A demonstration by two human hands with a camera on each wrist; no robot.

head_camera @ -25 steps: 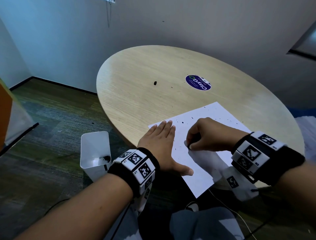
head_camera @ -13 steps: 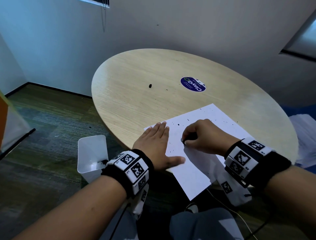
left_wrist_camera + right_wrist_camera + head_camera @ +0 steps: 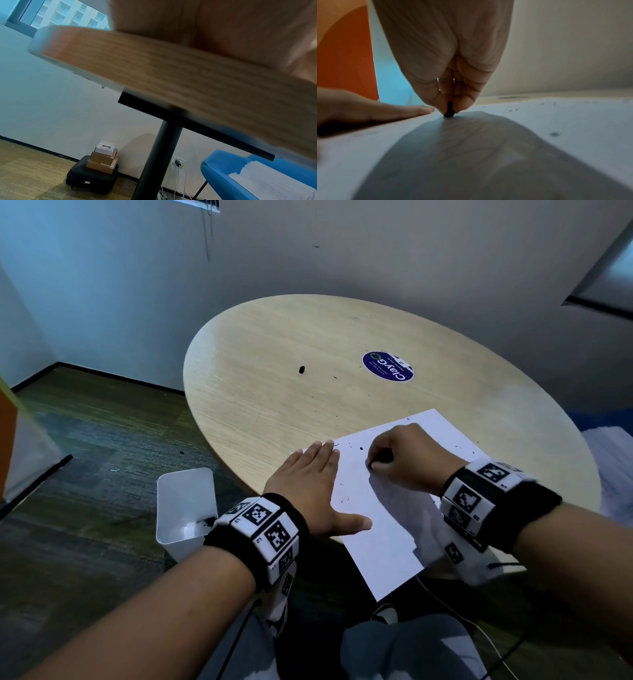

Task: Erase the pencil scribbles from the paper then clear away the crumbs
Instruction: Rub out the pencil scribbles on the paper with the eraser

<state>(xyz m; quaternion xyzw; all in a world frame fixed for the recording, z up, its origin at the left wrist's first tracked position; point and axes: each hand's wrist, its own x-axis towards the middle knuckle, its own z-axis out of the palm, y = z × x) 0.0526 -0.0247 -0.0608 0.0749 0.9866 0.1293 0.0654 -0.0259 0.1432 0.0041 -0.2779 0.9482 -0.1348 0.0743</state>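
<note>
Nearest me, the sheet of white paper (image 3: 383, 529) hangs its near corner off the near edge of the round wooden table (image 3: 274, 392), and the rest lies flat on the top. I have my left hand (image 3: 308, 491) laid flat on the paper's left edge, fingers straight and together, thumb spread out across the sheet toward the near edge. My right hand (image 3: 404, 460) is curled over the middle of the sheet, thumb and fingertips pinched on a small black eraser (image 3: 449, 111) whose lower end touches the paper. From the right wrist view, the paper around the eraser looks plain white under the hand's shadow, with only faint grey streaks; I cannot tell whether those are pencil marks. Dark crumbs (image 3: 361, 447) are scattered over the far half of the sheet, a few more sit near its left side, and one larger dot lies just beyond my right knuckles. Both wrists carry black bands with square-coded tags.

On the floor left of the table's near edge stands a white bin (image 3: 185, 505) with a dark bit at the bottom. Farther across the tabletop there is a small black lump (image 3: 301, 369) by itself, and toward the far right a round blue sticker (image 3: 388, 366).
</note>
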